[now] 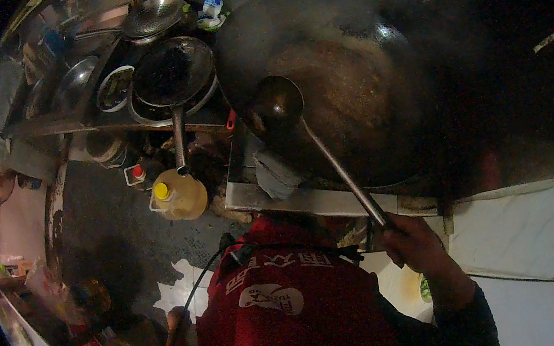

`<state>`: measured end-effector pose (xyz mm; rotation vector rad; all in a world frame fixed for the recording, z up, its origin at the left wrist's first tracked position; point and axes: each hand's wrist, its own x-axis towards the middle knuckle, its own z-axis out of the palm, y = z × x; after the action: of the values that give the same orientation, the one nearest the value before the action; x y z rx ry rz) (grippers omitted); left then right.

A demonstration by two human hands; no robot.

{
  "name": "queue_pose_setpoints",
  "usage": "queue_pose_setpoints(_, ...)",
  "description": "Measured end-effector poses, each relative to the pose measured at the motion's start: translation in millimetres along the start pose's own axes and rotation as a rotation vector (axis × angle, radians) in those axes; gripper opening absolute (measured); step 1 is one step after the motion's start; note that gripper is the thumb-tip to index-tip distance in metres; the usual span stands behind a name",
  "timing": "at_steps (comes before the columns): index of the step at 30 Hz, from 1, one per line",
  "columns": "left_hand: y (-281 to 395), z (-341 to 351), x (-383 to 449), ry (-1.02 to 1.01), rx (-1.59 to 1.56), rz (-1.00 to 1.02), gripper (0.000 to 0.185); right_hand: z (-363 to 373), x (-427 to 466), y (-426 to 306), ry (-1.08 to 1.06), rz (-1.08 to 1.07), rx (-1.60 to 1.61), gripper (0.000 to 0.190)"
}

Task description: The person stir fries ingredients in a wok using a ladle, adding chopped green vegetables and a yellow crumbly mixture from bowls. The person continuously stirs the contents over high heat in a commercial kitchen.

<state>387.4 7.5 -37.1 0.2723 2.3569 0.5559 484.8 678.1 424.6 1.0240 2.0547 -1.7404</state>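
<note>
A long-handled metal ladle [276, 100] is gripped near the end of its handle by my right hand [411, 239]. Its dark bowl is held over the left side of a large wok [381, 169], where brown, steaming food or liquid [333, 81] lies. Steam blurs the wok's far side. Down at the left of my red apron [297, 328], my left hand [176, 320] is partly seen beside the dark sleeve; its fingers are too dim to make out. A grey cloth [276, 176] lies on the stove edge against the wok.
Left of the wok, a counter holds a frying pan [159, 78] stacked on another pan, a perforated strainer [156, 16], a white-rimmed bowl [116, 89] and an opened packet [214, 0]. A yellow-capped jug [180, 196] stands below the pan handle. White tiled surfaces [531, 229] are at the right.
</note>
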Motion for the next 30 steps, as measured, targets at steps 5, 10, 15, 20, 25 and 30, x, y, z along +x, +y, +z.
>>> queue_pose_setpoints(5,-14,9,17,0.159,0.547,0.118,0.021,-1,14,-7,0.131,-0.041,-0.338,0.038)
queue_pose_setpoints(10,-31,10,28,0.024,0.389,0.101,0.021,-3,11,-19,0.37,-0.219,-0.738,0.015)
queue_pose_setpoints(15,-22,7,16,-0.055,0.311,-0.04,0.021,-15,21,-6,0.258,-0.192,-0.669,0.02)
queue_pose_setpoints(20,-27,11,22,0.138,0.122,0.181,0.021,-26,66,7,0.345,-0.496,-1.05,0.033)
queue_pose_setpoints(25,-50,27,38,0.054,0.461,0.072,0.022,-25,68,-11,0.444,-0.203,-0.934,0.04)
queue_pose_setpoints(30,-40,37,25,0.077,0.376,0.151,0.018,-24,74,-14,0.384,-0.289,-0.965,0.039)
